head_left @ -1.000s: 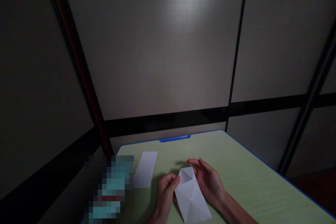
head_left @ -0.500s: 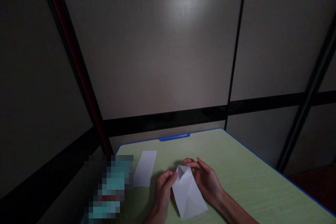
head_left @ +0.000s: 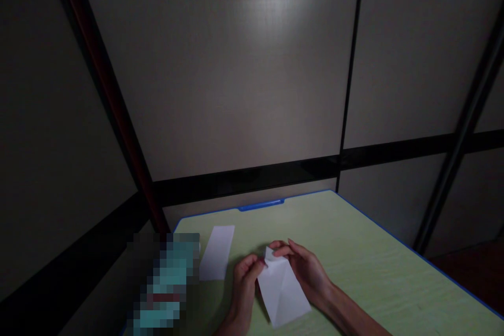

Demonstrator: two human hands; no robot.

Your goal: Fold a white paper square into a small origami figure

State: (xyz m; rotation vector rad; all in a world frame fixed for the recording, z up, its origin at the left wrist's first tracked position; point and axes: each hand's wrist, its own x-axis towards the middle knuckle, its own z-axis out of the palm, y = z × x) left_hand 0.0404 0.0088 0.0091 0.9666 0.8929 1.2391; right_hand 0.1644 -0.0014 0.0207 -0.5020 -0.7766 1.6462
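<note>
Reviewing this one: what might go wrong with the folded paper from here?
1. The left hand and right hand are both at the far end of the folded white paper, so its unheld near end could swing or skew.
2. The small flap at that far end stands partly raised, so pressing it unevenly might leave a crooked crease.

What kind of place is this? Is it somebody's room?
Probably a room at home, though I can't be sure. There's a pale green table with blue edging, and behind it stand tall panels that look like wardrobe doors.
</note>
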